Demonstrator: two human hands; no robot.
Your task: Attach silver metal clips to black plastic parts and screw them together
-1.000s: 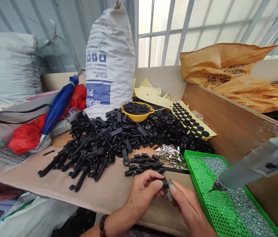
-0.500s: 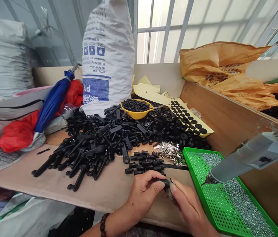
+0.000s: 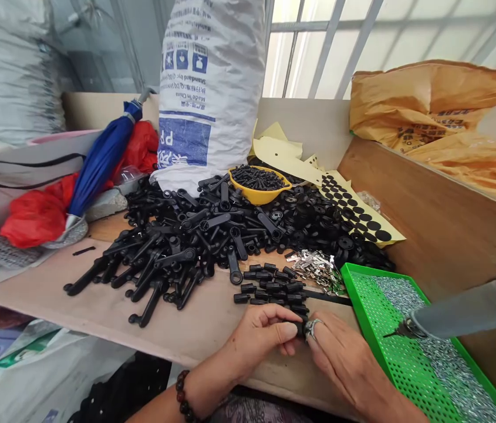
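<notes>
My left hand (image 3: pixel 263 335) is closed, pinching a small black cylindrical plastic piece (image 3: pixel 300 327) between thumb and fingers. At that piece's right end, my right hand (image 3: pixel 344 355) is closed, its fingertips bent inward. A greyish, shiny item (image 3: pixel 313 328) shows at the right fingertips; I cannot tell what it is. Just beyond both hands lie several similar black cylinders (image 3: pixel 274 286) in loose rows. Behind these is a heap of small silver metal clips (image 3: pixel 318 270).
Black crank-like arms (image 3: pixel 155 264) are piled left of centre. A yellow bowl (image 3: pixel 260 197) of small black parts stands behind. On the right, a grey power screwdriver (image 3: pixel 459 314) hangs over a green tray (image 3: pixel 364 317) of screws. A white sack (image 3: pixel 212 88) stands at the back.
My right hand has turned so its back shows more, and its fingers have closed in around the black piece's end. The whole view has shifted slightly.
</notes>
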